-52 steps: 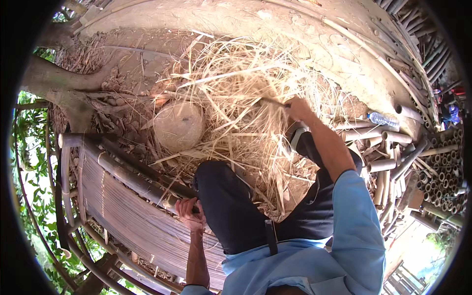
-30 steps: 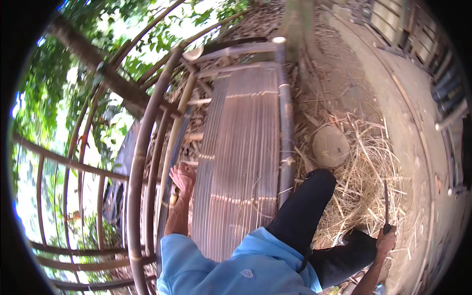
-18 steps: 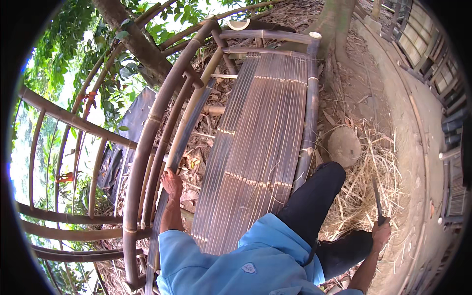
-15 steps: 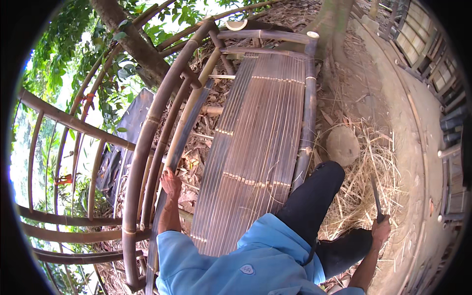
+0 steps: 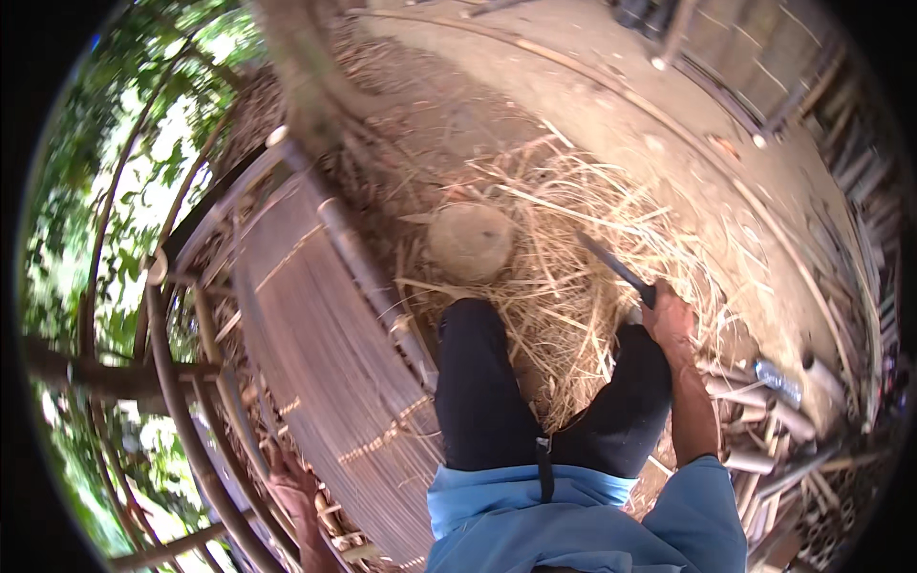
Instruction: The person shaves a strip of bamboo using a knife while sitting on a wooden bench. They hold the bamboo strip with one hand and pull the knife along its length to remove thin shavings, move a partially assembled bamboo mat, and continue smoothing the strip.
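So the fingers of the right hand are wrapped around the black handle of a knife, snug grip, with the dark blade angled away from the person and a bit to the left. The knife is out past the right knee, over the heap of pale strips; can't really tell if the blade touches any of them.

The left hand is way over on the other side, down by the bamboo rails along the far edge of a slatted seat. It's pretty blurry there, so I can't tell if those fingers are gripping something or just resting.

Further out, a round, flat-topped block sits at the left edge of the heap, past the left knee. To the right of the person there's a clear plastic bottle lying near a bunch of cut bamboo tubes. Beyond the seat's far end is a tree trunk, and a long pole runs across the dirt.
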`<state>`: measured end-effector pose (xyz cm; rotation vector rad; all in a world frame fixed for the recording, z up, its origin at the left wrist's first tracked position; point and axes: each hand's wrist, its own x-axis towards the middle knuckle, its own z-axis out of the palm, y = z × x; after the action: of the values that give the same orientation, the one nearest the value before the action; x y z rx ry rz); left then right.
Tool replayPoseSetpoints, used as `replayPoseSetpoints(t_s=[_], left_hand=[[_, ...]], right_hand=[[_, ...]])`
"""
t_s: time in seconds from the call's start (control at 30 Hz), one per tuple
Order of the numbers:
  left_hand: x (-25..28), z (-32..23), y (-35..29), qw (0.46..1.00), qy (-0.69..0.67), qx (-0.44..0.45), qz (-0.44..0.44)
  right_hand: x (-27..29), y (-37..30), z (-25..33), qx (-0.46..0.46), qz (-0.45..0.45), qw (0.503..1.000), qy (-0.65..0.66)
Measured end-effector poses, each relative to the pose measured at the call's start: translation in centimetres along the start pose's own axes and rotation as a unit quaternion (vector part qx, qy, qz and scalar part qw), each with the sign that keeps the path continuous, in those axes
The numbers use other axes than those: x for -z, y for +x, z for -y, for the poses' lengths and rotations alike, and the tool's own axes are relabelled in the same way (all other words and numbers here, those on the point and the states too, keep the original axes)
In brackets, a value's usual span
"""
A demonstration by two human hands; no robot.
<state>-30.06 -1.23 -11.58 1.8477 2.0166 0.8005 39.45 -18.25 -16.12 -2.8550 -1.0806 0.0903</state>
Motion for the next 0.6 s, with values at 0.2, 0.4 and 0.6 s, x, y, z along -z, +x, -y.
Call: replayPoseSetpoints(t_s=[0.2,0.4,0.6], left_hand=[[-2.0,-18.4,11.3,0.994,-0.019,-0.032,0.107],[-8.1,-33.7,19.8,0.960,-0.038,-0.017,0.277],[-9.5,-45.6,20.4,0.910,0.009,-0.319,0.266]], right_hand=[[0.5,-1.0,-1.0,-0.021,0.028,0.999,0.011],[-0.1,-1.7,-1.0,-0.063,0.038,0.997,0.022],[-0.6,-5.6,0.2,-0.091,0.031,0.993,0.072]])
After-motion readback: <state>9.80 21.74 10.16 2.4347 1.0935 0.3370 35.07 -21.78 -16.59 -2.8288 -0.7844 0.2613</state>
